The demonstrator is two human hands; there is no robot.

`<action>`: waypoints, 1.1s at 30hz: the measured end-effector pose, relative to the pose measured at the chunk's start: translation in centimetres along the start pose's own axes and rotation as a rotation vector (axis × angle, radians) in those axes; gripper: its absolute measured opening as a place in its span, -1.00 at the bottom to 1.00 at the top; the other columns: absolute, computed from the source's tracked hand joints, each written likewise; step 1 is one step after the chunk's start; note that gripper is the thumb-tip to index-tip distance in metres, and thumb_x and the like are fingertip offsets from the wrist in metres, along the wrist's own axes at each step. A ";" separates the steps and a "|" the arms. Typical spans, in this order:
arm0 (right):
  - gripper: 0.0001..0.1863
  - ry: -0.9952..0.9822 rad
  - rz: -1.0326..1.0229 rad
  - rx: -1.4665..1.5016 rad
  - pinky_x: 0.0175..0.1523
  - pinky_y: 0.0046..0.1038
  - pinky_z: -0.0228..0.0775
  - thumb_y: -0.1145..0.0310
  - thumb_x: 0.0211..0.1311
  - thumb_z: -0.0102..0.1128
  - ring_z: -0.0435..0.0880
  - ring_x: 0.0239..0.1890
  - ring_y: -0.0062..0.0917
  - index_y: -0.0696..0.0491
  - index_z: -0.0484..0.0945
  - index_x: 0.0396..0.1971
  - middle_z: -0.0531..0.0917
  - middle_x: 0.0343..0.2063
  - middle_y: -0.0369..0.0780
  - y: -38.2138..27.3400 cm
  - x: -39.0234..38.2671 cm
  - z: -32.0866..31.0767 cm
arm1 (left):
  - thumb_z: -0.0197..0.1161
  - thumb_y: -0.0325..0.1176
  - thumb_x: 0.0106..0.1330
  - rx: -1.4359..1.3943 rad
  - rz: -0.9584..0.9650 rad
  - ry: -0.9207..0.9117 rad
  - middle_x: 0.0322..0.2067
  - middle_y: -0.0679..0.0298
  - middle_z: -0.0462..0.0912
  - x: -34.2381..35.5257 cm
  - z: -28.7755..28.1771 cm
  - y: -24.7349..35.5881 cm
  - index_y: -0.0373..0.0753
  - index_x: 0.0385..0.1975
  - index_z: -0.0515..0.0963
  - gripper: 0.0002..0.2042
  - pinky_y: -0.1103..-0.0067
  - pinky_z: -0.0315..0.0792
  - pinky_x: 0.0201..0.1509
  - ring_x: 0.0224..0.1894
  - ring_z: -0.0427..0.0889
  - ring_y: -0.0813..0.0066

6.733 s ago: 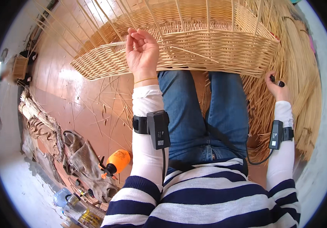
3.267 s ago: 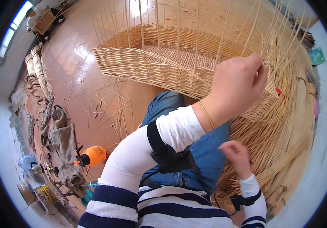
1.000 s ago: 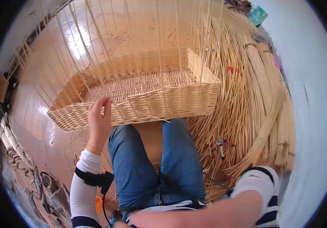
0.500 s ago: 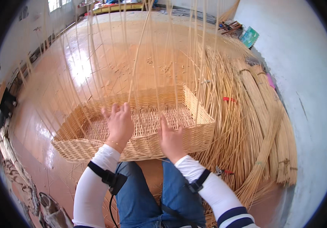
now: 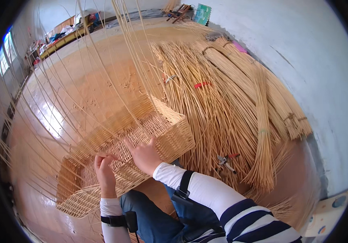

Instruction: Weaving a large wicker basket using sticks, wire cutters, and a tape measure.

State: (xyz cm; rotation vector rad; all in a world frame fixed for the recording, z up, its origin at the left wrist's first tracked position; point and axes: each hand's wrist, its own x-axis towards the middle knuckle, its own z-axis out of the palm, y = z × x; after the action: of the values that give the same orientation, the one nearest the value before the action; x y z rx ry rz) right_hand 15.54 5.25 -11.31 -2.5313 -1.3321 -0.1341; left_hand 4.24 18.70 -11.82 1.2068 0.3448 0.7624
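Observation:
A rectangular woven wicker basket (image 5: pixel 174 139) sits slantwise before my knees, its right end farther from me. Long thin stakes (image 5: pixel 97 52) rise from its walls and lean up to the left. At the near rim my left hand (image 5: pixel 106 174) is closed, thumb and fingers pinching a thin wicker strand (image 5: pixel 119 159). Just right of it, my right hand (image 5: pixel 145 157) lies over the same rim. Its thumb and forefinger are spread apart, the forefinger pointing into the basket; the other fingers are partly hidden.
Loose wicker rods (image 5: pixel 198 105) cover the floor to the right, beside tied bundles (image 5: pixel 263 162). Pruning shears (image 5: pixel 225 163) with red on the handle lie on the rods. A pale wall (image 5: pixel 303 52) bounds the right side. A cluttered low bench (image 5: pixel 62 40) stands far left.
The view has turned right. The basket now slants, its right end swung away from me. My left hand has gone from spread fingers to a pinch; my right hand has come closer to it.

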 end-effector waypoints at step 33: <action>-0.42 -0.714 1.188 0.362 0.22 -0.17 0.37 0.23 -0.08 0.39 0.43 0.18 -0.03 -0.10 0.51 0.06 0.54 0.07 -0.06 20.2 -57.1 26.7 | 0.32 -0.27 0.23 1.532 -0.144 -0.269 -0.42 0.27 0.58 -2.6 4.6 4.9 -0.26 -0.25 0.54 -0.77 0.50 0.44 -0.28 -0.32 0.56 0.48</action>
State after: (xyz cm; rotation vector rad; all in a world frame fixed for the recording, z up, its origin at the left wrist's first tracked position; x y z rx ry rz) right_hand -1.76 -43.29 -52.84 -2.6333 0.2214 1.1762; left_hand 3.54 14.44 -6.09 2.6318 0.8368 0.0658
